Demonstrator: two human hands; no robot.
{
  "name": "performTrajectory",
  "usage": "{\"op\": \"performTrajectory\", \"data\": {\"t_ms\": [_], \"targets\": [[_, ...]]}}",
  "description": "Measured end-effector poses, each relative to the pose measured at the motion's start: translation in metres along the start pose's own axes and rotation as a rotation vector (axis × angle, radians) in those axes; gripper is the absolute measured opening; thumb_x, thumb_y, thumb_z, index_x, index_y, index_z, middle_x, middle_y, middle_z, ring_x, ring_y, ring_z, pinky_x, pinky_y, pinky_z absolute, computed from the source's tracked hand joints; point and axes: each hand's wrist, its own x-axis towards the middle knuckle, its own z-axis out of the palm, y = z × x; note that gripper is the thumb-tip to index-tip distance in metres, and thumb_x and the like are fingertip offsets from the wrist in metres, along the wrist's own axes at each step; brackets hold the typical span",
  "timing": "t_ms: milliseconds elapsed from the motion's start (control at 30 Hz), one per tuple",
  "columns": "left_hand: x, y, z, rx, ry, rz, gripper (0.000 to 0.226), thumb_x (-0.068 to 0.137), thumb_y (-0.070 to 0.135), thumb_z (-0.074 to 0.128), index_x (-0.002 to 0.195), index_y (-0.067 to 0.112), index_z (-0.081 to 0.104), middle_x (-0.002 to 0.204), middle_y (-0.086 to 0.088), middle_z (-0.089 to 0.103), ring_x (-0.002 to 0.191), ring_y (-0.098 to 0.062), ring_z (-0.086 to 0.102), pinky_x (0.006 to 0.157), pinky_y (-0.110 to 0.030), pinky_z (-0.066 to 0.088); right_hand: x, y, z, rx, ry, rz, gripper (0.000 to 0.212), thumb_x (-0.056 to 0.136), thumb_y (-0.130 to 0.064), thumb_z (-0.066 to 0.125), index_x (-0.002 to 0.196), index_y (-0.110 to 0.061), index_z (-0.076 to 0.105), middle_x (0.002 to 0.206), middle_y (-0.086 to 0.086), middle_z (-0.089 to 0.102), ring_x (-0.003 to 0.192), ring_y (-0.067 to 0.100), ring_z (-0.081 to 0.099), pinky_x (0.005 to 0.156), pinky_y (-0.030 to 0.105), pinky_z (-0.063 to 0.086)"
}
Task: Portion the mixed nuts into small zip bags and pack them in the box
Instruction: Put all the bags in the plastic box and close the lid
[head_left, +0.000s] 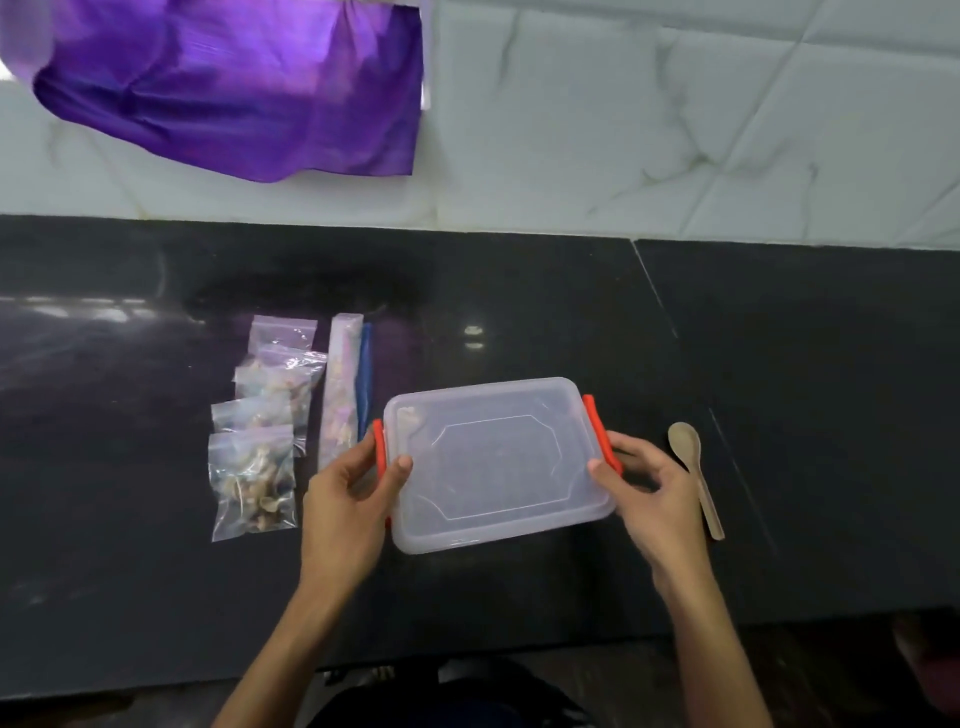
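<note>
1. Nearest the camera, two bare forearms reached up from the bottom edge toward a translucent plastic box (498, 462) that sat on the dark counter (779, 415), its lid (493, 415) on.
2. Far left on the counter lay the filled zip bags (257, 431), four small clear ones overlapping in a loose column, each holding pale mixed nuts. They sat well apart from the box, probably staged there for packing.
3. Just right of them lay a long narrow bag of nuts (340, 384), almost flat, with a blue strip (365, 379) beside it; what the strip was could not be told.
4. The left hand (353, 499) gripped the box's left end, thumb on the lid's edge and fingers curled beside the orange clip (380, 449), a grip closed on the box.
5. The box looked nearly empty through the lid, so the bags were not yet packed.
6. The right hand (644, 483) mirrored this at the right end, thumb tip on the lid's rim by the other orange clip (597, 431), fingers curled round the side. Both holds suited freeing the clips to lift the lid, in my judgement.
7. A wooden spoon (693, 475) lay just right of that hand, bowl away from the person, seemingly set aside.
8. Behind, purple cloth (234, 88) hung against marble tiles (675, 114).
</note>
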Motion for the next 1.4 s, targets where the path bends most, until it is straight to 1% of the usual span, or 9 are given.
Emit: {"op": "performTrajectory", "data": {"t_ms": [300,467,567,667,800,1000,1133,1200,1400], "targets": [[-0.015,0.006,0.010,0.379,0.257,0.119,0.030,0.086,0.029,0.066,0.107,0.008,0.071,0.082,0.009,0.070,0.066,0.006,0.057,0.059,-0.006,0.044,0.007,0.007,-0.002,-0.066,-0.026,-0.030,0.039,0.082,-0.012,0.070,0.119,-0.022,0.062,0.094,-0.016,0.065,0.085,0.002,0.063,0.065,0.015,0.048],[-0.013,0.000,0.013,0.551,0.294,0.262,0.028,0.093,0.021,0.058,0.080,0.000,0.073,0.055,0.002,0.061,0.048,-0.014,0.058,0.053,-0.018,0.042,0.008,0.009,0.000,-0.040,-0.021,-0.031,0.041,0.082,-0.011,0.070,0.122,-0.018,0.062,0.094,-0.019,0.064,0.088,0.000,0.062,0.071,0.016,0.049],[-0.010,-0.006,0.011,0.491,0.314,0.236,0.032,0.094,0.023,0.057,0.073,0.002,0.071,0.054,-0.003,0.062,0.045,-0.017,0.056,0.048,-0.037,0.052,0.008,0.008,-0.001,-0.038,-0.024,-0.032,0.043,0.083,-0.010,0.069,0.124,-0.016,0.061,0.098,-0.015,0.064,0.090,0.000,0.061,0.076,0.019,0.049],[-0.005,-0.014,0.007,0.362,0.358,0.130,0.034,0.095,0.024,0.056,0.066,0.012,0.067,0.055,-0.001,0.063,0.049,-0.017,0.061,0.049,-0.034,0.053,0.009,0.010,-0.001,-0.039,-0.018,-0.035,0.043,0.082,-0.011,0.070,0.124,-0.015,0.061,0.105,-0.010,0.065,0.090,0.001,0.060,0.079,0.022,0.050],[0.004,-0.027,0.000,0.251,0.323,-0.011,0.029,0.094,0.022,0.057,0.072,0.013,0.072,0.058,0.005,0.066,0.047,0.002,0.058,0.046,-0.010,0.043,0.008,0.011,-0.001,-0.024,-0.009,-0.043,0.042,0.082,-0.011,0.070,0.123,-0.015,0.062,0.100,-0.015,0.065,0.086,-0.004,0.059,0.074,0.016,0.048],[0.003,-0.038,0.006,0.214,0.229,-0.091,0.027,0.090,0.011,0.062,0.065,0.014,0.072,0.057,-0.001,0.068,0.050,0.000,0.061,0.047,-0.016,0.045,0.008,0.011,0.000,-0.021,-0.013,-0.045,0.043,0.083,-0.011,0.070,0.124,-0.015,0.061,0.093,-0.021,0.061,0.085,-0.006,0.058,0.073,0.015,0.047],[-0.010,-0.017,0.009,0.059,0.359,0.001,0.029,0.096,0.028,0.054,0.093,0.006,0.072,0.086,-0.008,0.073,0.075,-0.005,0.066,0.071,-0.034,0.057,0.008,0.012,0.000,-0.015,-0.009,-0.047,0.043,0.082,-0.010,0.070,0.124,-0.015,0.061,0.096,-0.018,0.064,0.089,-0.003,0.060,0.073,0.016,0.049],[-0.020,-0.002,0.017,-0.035,0.268,0.016,0.028,0.091,0.026,0.061,0.116,0.014,0.065,0.110,0.007,0.067,0.089,0.005,0.063,0.082,-0.021,0.053,0.008,0.013,0.000,-0.011,-0.003,-0.039,0.043,0.082,-0.011,0.070,0.124,-0.015,0.062,0.105,-0.010,0.067,0.092,0.001,0.062,0.078,0.020,0.051],[-0.016,-0.008,0.028,0.006,0.297,-0.009,0.053,0.083,0.014,0.072,0.131,0.002,0.054,0.131,-0.008,0.059,0.117,-0.013,0.057,0.100,-0.031,0.046,0.010,0.004,-0.005,-0.141,-0.020,-0.098,0.037,0.083,-0.022,0.070,0.120,-0.016,0.064,0.091,-0.017,0.062,0.077,-0.006,0.056,0.066,0.010,0.043]]}}
